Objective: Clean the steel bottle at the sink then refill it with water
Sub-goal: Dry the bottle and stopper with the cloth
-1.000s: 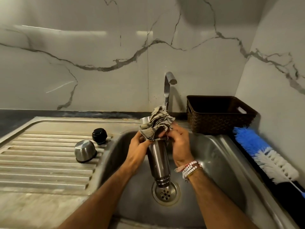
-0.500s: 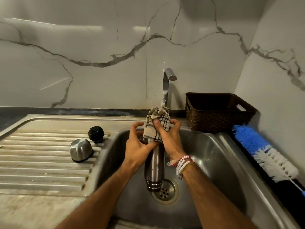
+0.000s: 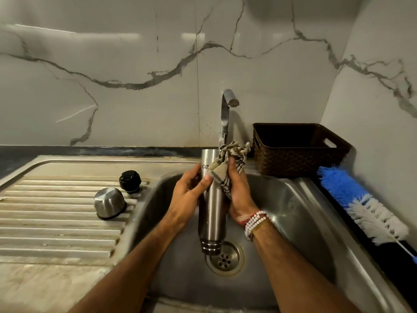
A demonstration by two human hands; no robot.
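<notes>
Over the stainless-steel sink basin (image 3: 300,213), the left hand (image 3: 188,196) curls thumb and fingers round the upper body of the tall brushed-steel bottle (image 3: 213,211), held upright with its ribbed end lowest, just above the round drain (image 3: 225,259). The right hand (image 3: 239,195) grips a crumpled beige checked cloth (image 3: 225,168) against the bottle's top. I'd judge this is wiping, so cleaning is the step in hand. No water runs from the chrome tap (image 3: 225,109) behind. A domed steel cap (image 3: 109,203) and a round black stopper (image 3: 130,181) sit apart on the drainboard. Refilling likely comes next — cloth laid aside, open end turned up beneath the spout.
</notes>
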